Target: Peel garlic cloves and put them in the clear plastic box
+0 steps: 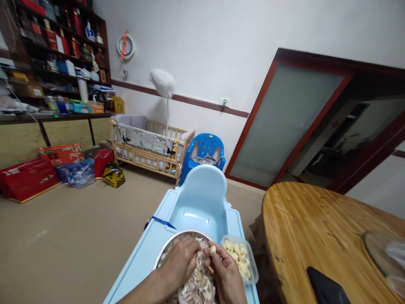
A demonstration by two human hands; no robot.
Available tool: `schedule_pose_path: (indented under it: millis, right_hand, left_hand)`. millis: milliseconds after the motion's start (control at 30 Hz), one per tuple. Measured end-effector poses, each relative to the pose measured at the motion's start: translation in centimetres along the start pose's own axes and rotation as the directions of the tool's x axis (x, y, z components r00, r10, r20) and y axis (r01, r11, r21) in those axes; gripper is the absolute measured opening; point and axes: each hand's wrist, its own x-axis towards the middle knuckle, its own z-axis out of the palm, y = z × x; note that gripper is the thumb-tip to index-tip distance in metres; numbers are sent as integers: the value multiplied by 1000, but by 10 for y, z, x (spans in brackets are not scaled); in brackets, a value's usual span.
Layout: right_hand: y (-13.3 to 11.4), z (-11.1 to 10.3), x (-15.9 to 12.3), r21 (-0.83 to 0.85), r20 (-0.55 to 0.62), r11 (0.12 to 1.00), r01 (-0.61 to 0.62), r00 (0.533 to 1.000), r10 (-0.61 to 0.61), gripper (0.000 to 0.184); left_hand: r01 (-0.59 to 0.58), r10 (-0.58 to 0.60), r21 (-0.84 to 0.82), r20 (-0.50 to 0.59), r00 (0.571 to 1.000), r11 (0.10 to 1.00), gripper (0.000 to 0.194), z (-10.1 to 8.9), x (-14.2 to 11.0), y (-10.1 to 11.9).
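Note:
A peeled garlic clove (213, 250) is pinched between the thumb and fingers of my right hand (227, 274), just above the right side of a metal bowl (158, 258). The bowl is full of papery garlic skins (198, 287). My left hand (179, 262) is over the bowl's left side, its fingers curled together; whatever they hold is hidden. To the right of my right hand, a clear plastic container (254, 270) holds many peeled garlic cloves (238, 255). Bowl and container both rest on a light blue plastic child's chair (202, 185).
On the right stands a round wooden table (297, 228) with a black phone (327, 287). A blue chair (207, 147) and a wooden crib (148, 156) are against the wall. Red boxes (28, 179) lie on the floor at left, below crowded shelves (63, 52).

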Motion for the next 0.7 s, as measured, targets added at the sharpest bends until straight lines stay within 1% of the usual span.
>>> schedule_pose_path:
  millis: [67, 133, 300, 433, 533, 600, 667, 700]
  right_hand:
    - [0, -2, 1, 58, 24, 998, -16, 1000, 15, 42]
    - [1, -4, 3, 102, 56, 994, -26, 998, 20, 45]
    - [1, -10, 6, 173, 129, 983, -69, 991, 47, 39]
    - [0, -8, 5, 176, 133, 981, -77, 990, 54, 36]
    - [-4, -5, 1, 133, 92, 990, -47, 995, 35, 36]
    - [-10, -7, -3, 49, 14, 999, 13, 1000, -14, 37]
    - [-17, -16, -5, -108, -103, 988, 115, 987, -126, 38]
    - [-20, -23, -5, -208, -157, 964, 166, 967, -201, 39]
  left_hand:
    - [-10, 10, -16, -6, 1000, 1000, 31, -5, -1, 3]
    - [-24, 23, -34, -18, 1000, 999, 32, -8, -1, 7]
    - [-53, 49, -59, -73, 996, 997, 22, -7, 0, 9]
    - [-61, 55, -68, -92, 994, 996, 20, -7, 0, 12]
    - [-82, 75, -61, -108, 991, 995, 20, -9, 0, 15]
    - [-92, 84, -56, -135, 987, 994, 20, -11, -2, 15]
    - [-93, 82, -59, -170, 982, 994, 20, -13, -4, 15]
    - [-93, 79, -63, -187, 979, 994, 20, -14, -5, 14]
